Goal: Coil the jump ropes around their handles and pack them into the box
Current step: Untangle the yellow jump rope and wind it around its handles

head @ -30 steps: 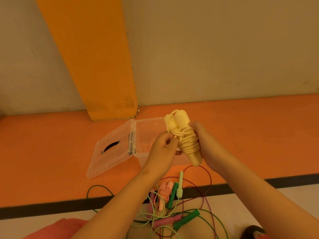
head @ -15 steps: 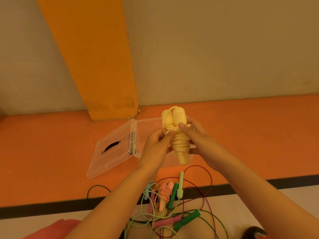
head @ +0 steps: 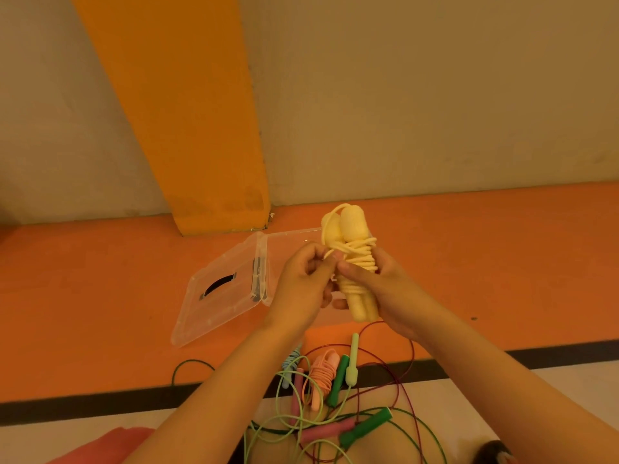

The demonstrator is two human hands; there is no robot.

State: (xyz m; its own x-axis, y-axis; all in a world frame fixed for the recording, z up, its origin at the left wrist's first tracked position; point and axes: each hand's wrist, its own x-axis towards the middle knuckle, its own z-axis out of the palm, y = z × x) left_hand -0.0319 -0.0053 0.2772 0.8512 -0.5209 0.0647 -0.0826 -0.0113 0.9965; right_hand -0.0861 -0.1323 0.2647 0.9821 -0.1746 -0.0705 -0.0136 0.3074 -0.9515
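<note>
A yellow jump rope (head: 351, 249) is held upright in front of me, its cord wound round its two handles. My right hand (head: 385, 289) grips the bundle from the right, thumb across the coils. My left hand (head: 301, 279) pinches the loose end of the cord at the bundle's left side. Behind my hands a clear plastic box (head: 288, 242) stands open on the orange floor, its lid (head: 221, 296) folded out to the left. Below my hands lie a coiled pink rope (head: 321, 376) and several loose ropes with green (head: 365, 426), pink (head: 326, 433) and pale green (head: 352, 363) handles.
A wall with an orange pillar (head: 187, 128) rises behind the box. A black stripe (head: 536, 354) divides the orange floor from a pale floor. Tangled green and dark red cords spread across the pale floor near me. A red cloth (head: 110, 445) shows at the bottom left.
The yellow bundle has shifted slightly left and up. My right thumb has come across the coils and my left hand now pinches the cord end beside them.
</note>
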